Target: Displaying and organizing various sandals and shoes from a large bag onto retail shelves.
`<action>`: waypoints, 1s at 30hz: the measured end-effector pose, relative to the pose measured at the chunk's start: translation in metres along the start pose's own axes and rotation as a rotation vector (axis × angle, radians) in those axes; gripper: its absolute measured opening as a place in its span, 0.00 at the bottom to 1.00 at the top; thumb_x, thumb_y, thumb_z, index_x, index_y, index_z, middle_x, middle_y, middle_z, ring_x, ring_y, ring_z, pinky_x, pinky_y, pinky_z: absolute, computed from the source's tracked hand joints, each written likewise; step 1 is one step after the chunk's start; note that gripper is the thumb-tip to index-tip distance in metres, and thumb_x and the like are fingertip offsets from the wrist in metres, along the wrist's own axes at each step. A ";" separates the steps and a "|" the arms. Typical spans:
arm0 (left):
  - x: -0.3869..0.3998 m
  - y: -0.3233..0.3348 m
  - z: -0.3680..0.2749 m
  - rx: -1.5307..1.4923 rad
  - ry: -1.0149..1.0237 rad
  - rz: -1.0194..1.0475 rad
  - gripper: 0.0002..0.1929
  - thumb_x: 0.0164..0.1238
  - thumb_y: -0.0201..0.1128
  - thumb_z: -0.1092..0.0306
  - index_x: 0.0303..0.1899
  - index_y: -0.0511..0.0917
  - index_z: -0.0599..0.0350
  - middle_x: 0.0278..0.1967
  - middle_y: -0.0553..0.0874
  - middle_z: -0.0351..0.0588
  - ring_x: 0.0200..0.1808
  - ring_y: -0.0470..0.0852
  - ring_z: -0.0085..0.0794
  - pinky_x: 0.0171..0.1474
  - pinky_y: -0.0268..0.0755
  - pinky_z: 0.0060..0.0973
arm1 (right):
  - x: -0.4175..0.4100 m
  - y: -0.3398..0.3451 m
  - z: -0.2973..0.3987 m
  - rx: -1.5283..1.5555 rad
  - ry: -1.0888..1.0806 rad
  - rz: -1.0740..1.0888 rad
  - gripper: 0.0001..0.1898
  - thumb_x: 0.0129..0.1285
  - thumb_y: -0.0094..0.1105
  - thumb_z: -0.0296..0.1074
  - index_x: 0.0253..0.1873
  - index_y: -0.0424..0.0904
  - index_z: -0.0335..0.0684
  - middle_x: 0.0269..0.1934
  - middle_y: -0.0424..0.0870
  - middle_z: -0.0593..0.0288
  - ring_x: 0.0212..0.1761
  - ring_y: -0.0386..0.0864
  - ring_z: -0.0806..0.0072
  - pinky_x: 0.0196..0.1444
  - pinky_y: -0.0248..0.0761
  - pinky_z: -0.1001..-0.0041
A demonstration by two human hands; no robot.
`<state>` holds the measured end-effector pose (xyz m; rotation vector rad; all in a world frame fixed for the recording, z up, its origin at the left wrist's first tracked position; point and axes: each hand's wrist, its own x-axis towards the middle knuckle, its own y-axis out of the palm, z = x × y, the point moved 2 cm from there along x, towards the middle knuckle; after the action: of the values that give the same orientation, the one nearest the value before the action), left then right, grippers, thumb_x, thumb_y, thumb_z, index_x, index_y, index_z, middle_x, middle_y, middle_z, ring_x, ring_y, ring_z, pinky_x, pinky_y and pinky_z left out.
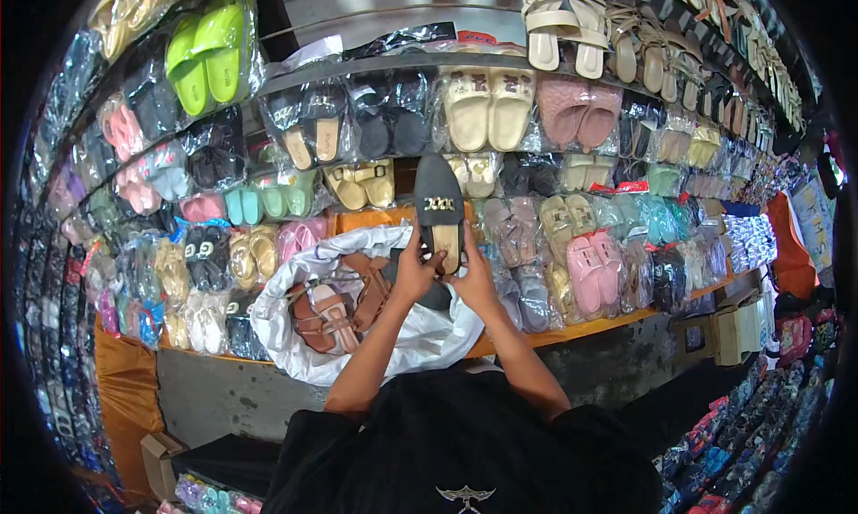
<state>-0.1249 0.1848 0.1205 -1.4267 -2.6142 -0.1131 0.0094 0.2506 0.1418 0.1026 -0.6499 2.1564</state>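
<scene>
A black closed-toe mule (439,192) with a gold chain trim and a tan insole is held up between my two hands, toe pointing away from me. My left hand (417,262) grips its heel end from the left, thumb on the insole. On the other side of the heel, my right hand (471,269) has hold of the same shoe. Just beneath lies a white plastic sack (288,336), its mouth rolled wide. Brown strappy sandals (335,313) and a dark shoe (432,298) sit inside it, the latter partly hidden by my hands.
Plastic-wrapped slippers and sandals cover the display ahead, including pink slides (594,269) and lime-green slides (211,55). Beige sandals (566,21) hang along an upper rail. Orange cloth (127,380) edges the counter. Cardboard boxes (734,329) stand at right, and more footwear (744,440) fills the lower right.
</scene>
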 end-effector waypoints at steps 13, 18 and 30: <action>0.118 0.039 -0.138 0.133 0.355 0.030 0.48 0.63 0.64 0.88 0.81 0.46 0.61 0.59 0.83 0.66 0.57 0.84 0.38 0.59 0.77 0.31 | 0.122 -0.107 0.079 -0.069 -0.314 -0.201 0.58 0.47 0.76 0.17 0.83 0.49 0.41 0.73 0.71 0.41 0.65 0.80 0.49 0.54 0.81 0.65; 0.157 0.047 -0.195 0.233 0.450 -0.010 0.49 0.61 0.68 0.85 0.80 0.47 0.65 0.57 0.83 0.69 0.58 0.86 0.48 0.60 0.78 0.34 | 0.174 -0.132 0.100 -0.118 -0.492 -0.270 0.57 0.47 0.74 0.17 0.82 0.49 0.39 0.73 0.69 0.38 0.71 0.74 0.47 0.58 0.79 0.62; 0.281 0.051 -0.262 0.466 0.593 -0.054 0.51 0.57 0.75 0.79 0.79 0.49 0.69 0.51 0.86 0.68 0.51 0.89 0.50 0.54 0.80 0.37 | 0.295 -0.167 0.128 -0.125 -0.548 -0.351 0.52 0.52 0.73 0.19 0.81 0.51 0.37 0.74 0.68 0.37 0.73 0.71 0.47 0.64 0.76 0.61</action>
<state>-0.2040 0.4083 0.4271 -0.9739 -2.0167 0.0590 -0.0681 0.4840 0.4078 0.7044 -0.9918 1.7414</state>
